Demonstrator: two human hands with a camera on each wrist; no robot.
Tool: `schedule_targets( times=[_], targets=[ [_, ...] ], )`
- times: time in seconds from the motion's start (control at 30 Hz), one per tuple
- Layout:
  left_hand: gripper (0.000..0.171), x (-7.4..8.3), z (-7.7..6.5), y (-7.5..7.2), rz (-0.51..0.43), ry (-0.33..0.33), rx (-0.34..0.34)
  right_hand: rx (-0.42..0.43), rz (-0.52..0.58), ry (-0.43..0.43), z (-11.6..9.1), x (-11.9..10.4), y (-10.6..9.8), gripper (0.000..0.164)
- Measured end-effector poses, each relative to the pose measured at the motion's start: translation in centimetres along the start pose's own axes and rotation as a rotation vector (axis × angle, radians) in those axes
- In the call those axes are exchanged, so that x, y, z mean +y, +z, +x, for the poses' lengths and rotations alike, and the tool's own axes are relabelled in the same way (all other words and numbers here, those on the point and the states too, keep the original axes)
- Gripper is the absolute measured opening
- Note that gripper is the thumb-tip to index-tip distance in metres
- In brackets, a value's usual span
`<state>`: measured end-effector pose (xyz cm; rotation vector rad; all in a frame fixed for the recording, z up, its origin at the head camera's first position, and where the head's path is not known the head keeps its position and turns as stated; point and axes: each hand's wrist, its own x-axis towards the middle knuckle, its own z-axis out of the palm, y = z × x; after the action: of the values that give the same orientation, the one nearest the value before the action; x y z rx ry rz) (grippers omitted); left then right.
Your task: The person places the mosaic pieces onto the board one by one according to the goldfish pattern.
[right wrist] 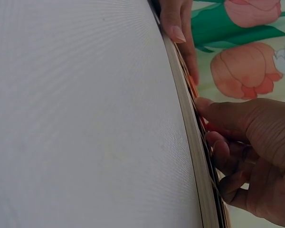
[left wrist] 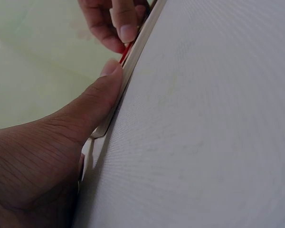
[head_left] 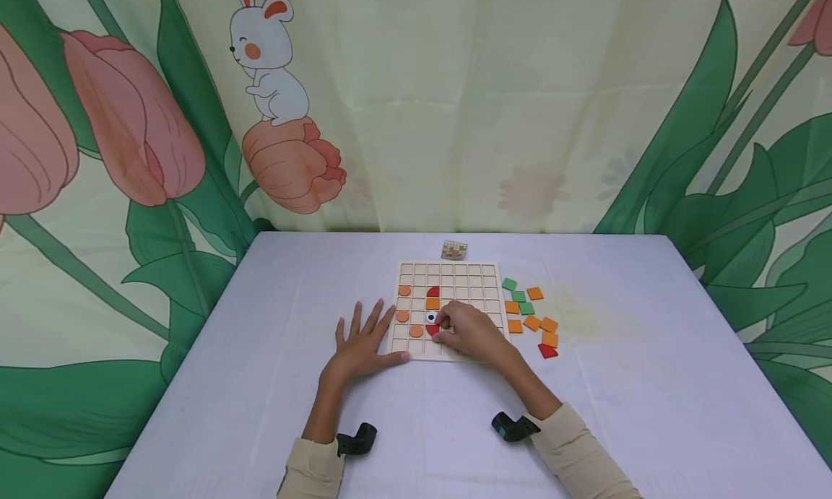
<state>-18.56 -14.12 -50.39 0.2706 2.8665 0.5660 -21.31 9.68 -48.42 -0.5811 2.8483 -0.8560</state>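
A pale gridded board (head_left: 469, 285) lies flat on the table. My left hand (head_left: 361, 349) is spread along its left side, with the thumb at the near edge. My right hand (head_left: 473, 329) reaches over the board, its thumb and forefinger bent around a red curved piece (head_left: 432, 330). Just above that piece are a white disc with a dark dot (head_left: 431, 317), an orange square (head_left: 432, 304) and a red quarter-round piece (head_left: 433, 292), in one column. Orange discs (head_left: 404, 315) occupy cells toward the left. The right hand hides several cells beneath it.
Right of the board lie loose orange squares (head_left: 549, 339), green squares (head_left: 518, 296) and a red piece (head_left: 547, 351). A small patterned card or box (head_left: 454, 250) sits beyond the far edge. White cloth covers the table (head_left: 312, 289); a printed curtain (head_left: 422, 109) hangs behind.
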Motion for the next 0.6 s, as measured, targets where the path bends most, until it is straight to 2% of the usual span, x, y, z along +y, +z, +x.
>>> schedule_targets(
  times=[0.33,0.6],
  targets=[
    [0.097,0.2,-0.2,-0.4,-0.010,-0.007,0.002,0.002,-0.002,0.000,-0.2,-0.1,-0.4,0.024],
    [0.097,0.2,-0.2,-0.2,-0.022,-0.003,0.012,0.085,-0.005,0.024,-0.4,1.3,-2.2,0.021]
  ],
)
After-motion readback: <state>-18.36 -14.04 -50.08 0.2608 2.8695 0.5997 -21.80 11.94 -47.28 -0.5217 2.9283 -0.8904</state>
